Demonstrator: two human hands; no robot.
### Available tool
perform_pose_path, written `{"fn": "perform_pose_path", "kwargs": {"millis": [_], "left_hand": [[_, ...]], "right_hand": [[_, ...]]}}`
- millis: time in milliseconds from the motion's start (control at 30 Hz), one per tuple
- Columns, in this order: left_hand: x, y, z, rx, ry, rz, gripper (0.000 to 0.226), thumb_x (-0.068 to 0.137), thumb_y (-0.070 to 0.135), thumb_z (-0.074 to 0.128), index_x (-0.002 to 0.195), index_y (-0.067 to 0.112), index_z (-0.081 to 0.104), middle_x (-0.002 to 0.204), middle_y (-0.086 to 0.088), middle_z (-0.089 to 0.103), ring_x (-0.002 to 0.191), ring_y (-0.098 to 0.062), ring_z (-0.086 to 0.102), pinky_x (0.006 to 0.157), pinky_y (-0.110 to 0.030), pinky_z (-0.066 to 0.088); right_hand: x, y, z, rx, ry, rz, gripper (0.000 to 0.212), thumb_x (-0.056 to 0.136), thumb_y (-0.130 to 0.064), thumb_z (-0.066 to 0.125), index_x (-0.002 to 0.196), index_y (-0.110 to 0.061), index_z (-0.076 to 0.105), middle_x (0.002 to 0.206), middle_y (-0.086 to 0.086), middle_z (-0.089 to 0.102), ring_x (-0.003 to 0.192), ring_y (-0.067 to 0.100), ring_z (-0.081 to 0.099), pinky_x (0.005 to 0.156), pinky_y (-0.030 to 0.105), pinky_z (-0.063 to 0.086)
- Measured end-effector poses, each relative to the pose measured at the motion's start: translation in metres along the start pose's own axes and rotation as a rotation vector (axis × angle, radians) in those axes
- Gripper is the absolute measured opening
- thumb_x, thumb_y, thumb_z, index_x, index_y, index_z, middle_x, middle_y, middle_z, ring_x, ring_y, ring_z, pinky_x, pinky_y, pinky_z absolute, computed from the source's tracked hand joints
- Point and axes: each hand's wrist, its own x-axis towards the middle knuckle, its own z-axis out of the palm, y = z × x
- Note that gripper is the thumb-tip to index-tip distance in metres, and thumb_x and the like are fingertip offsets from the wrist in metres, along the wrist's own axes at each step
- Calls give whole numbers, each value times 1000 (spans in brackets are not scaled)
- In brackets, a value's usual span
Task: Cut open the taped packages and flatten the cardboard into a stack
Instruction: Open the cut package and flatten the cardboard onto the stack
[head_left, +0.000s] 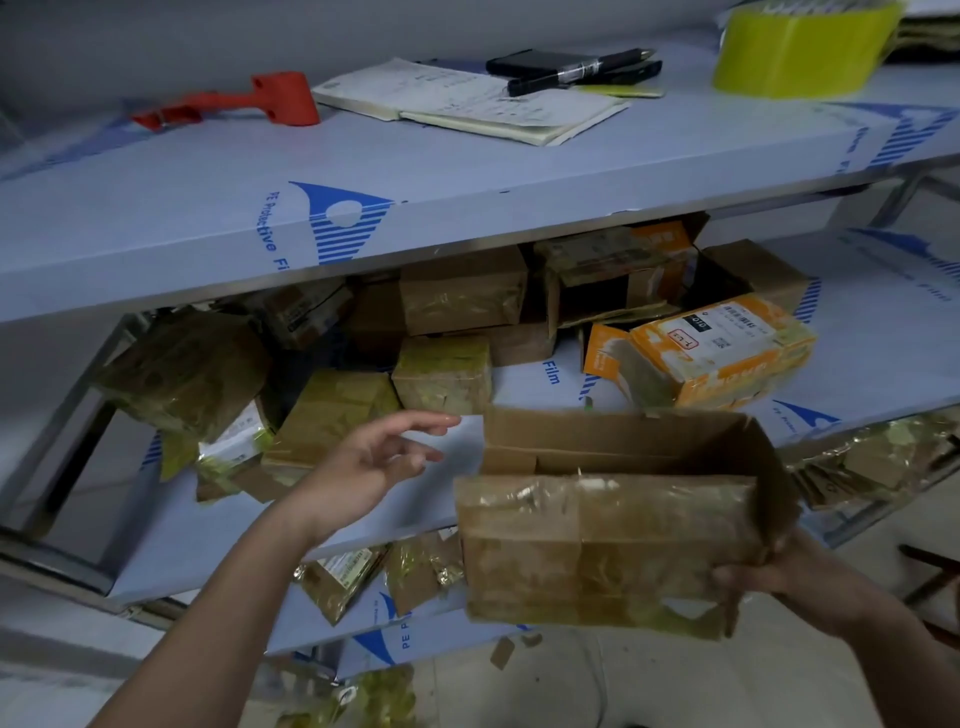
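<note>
Low in the frame, on the right, the right hand (769, 577) holds an opened brown box (608, 525) by its right end, with the fingers curled round the edge of the cardboard. The box hangs in the air in front of the shelves, its top open and its near side shiny with old tape. It looks like the hand keeps it up so the other hand can help press it flat. The left hand (374, 457) is in the middle of the frame, just left of the box. Its fingers are loose and spread, and they hold nothing; it seems to be reaching in toward the box or the shelf behind. Behind the hands, the middle shelf (883, 332) is full of taped packages (447, 374), piled close together from left to right, so there is much left to cut. An orange and white box (727, 348) lies at the right side of the pile. Some flat taped pieces (343, 577) lie on a lower shelf under the left hand, maybe the start of the stack. Farthest away, at the top of the frame, the top shelf (208, 208) has a red cutter (244, 101) at upper left, an open notebook (467, 104) with a black pen (582, 70) in the middle, and a yellow-green tape roll (800, 47) at upper right. The cutter lies there alone, well away from both hands.
</note>
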Motion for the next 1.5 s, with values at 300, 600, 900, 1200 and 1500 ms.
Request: {"fn": "perform_pose_path", "kwargs": {"millis": [300, 600, 900, 1200, 1500], "left_hand": [[24, 14, 30, 606, -444, 148, 59, 95, -6, 46, 119, 44, 66, 90, 15, 54, 80, 3, 53, 86, -28, 48], [22, 3, 62, 1144, -534, 264, 49, 93, 13, 47, 131, 44, 43, 110, 5, 56, 99, -18, 54, 67, -31, 39], [11, -20, 20, 286, -412, -65, 54, 89, -2, 47, 120, 42, 59, 136, 20, 54, 132, 3, 44, 109, -41, 42], [-11, -35, 54, -487, -134, -215, 86, 66, 39, 88, 140, 31, 45, 126, 1, 67, 116, -18, 64, 93, -35, 53], [-3, -38, 62, -445, 227, -301, 24, 87, 7, 69, 111, 12, 64, 100, -7, 76, 93, -24, 73, 83, -41, 57]], "right_hand": [[-19, -35, -5, -415, -27, -88, 91, 52, -1, 90, 129, -24, 46, 96, -25, 67, 93, 5, 65, 66, 31, 60], [-10, -35, -6, -473, -93, -135, 108, 56, 11, 85, 142, -33, 36, 121, -29, 59, 112, -7, 57, 80, 25, 58], [-7, -4, -29, -222, -39, -91, 103, 41, -25, 97, 133, -31, 50, 124, 0, 56, 116, 25, 58, 80, 47, 59], [23, 21, 8, -15, 115, -18, 130, 20, -42, 101, 134, -22, 39, 125, 17, 58, 112, 33, 63, 82, 45, 58], [10, 26, 4, -70, 236, 15, 111, 29, -66, 92, 127, -29, 56, 114, 5, 71, 106, 28, 68, 89, 55, 55]]}}
